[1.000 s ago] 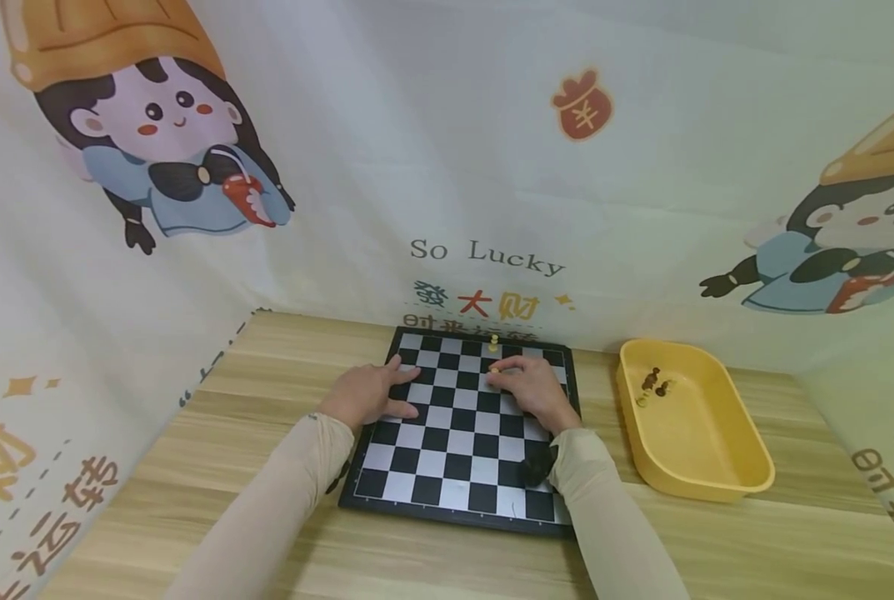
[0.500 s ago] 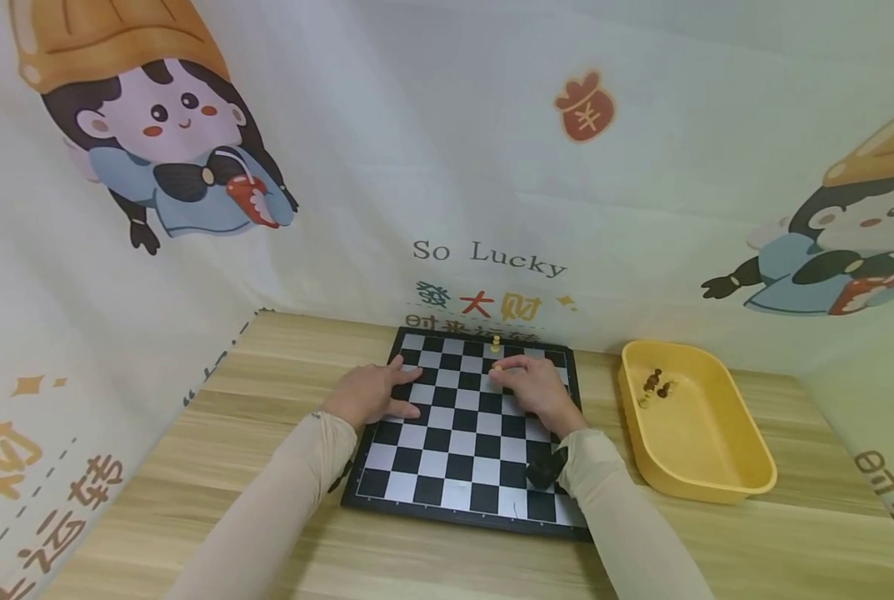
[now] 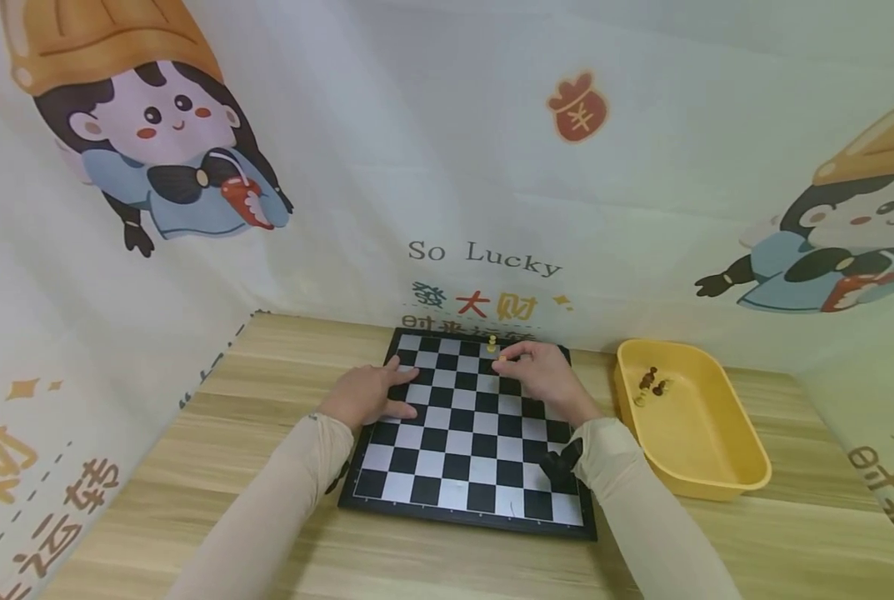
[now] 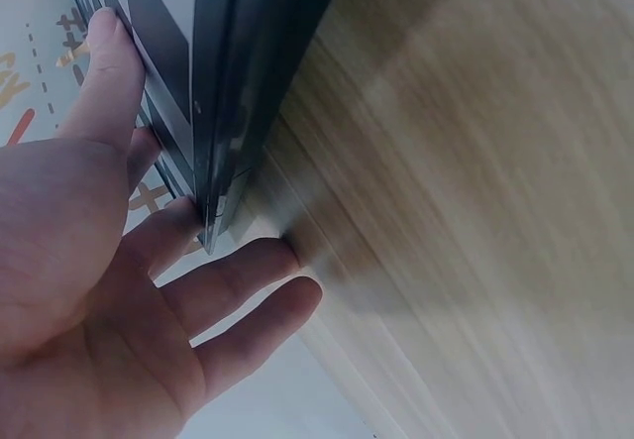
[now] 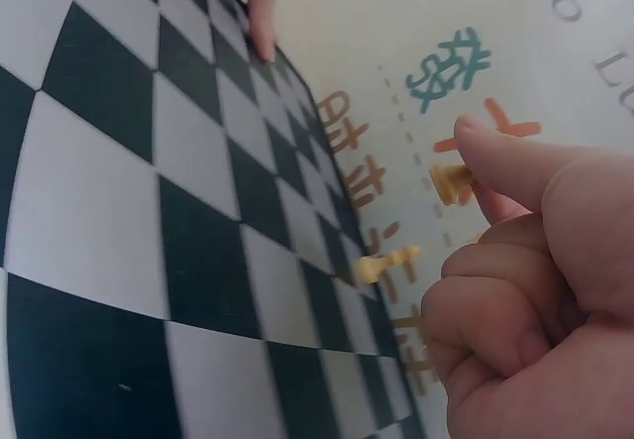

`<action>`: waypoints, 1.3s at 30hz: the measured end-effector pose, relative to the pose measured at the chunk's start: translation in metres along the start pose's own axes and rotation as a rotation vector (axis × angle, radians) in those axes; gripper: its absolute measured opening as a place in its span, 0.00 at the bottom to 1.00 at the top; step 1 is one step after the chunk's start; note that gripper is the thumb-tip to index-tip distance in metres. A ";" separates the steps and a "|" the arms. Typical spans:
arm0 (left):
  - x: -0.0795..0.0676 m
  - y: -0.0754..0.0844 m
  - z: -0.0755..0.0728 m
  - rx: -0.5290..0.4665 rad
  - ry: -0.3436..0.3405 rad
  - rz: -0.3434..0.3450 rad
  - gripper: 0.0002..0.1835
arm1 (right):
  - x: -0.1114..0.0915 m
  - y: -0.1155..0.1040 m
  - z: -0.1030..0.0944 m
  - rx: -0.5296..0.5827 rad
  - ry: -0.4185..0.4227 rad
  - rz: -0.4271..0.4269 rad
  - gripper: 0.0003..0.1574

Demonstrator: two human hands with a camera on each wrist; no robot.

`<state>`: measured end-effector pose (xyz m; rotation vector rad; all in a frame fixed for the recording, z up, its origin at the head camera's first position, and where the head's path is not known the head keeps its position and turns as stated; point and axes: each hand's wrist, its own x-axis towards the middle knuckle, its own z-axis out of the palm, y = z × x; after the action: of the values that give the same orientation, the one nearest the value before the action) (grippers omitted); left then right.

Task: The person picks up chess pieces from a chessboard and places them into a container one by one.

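Observation:
My right hand (image 3: 542, 375) pinches a small yellow chess piece (image 5: 451, 183) between thumb and forefinger, above the far right part of the black-and-white chessboard (image 3: 447, 462). In the right wrist view, its other fingers are curled into the palm and partly hide what lies behind them. Another yellow chess piece (image 3: 492, 342) stands on the board's far row, just left of that hand. My left hand (image 3: 364, 393) rests at the board's left edge. Its thumb lies on the squares in the left wrist view, while the other fingers spread beside the rim.
To the board's right stands a yellow tub (image 3: 705, 417). Several dark and light chess pieces (image 3: 649, 381) lie near its left wall. A printed cloth (image 3: 484, 167) hangs behind the wooden table (image 3: 282, 350).
My right hand has shifted slightly right and toward the far edge, with the chess piece still pinched. The left hand has stayed at the board's left edge.

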<state>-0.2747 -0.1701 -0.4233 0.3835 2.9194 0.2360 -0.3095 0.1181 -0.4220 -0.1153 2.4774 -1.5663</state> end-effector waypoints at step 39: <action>0.001 -0.005 0.002 0.026 0.011 0.033 0.42 | -0.049 -0.011 -0.080 -0.188 -0.052 -0.001 0.24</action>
<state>-0.2762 -0.1741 -0.4261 0.4362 2.9315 0.2062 -0.2791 0.1924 -0.3723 -0.1841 2.5790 -1.3104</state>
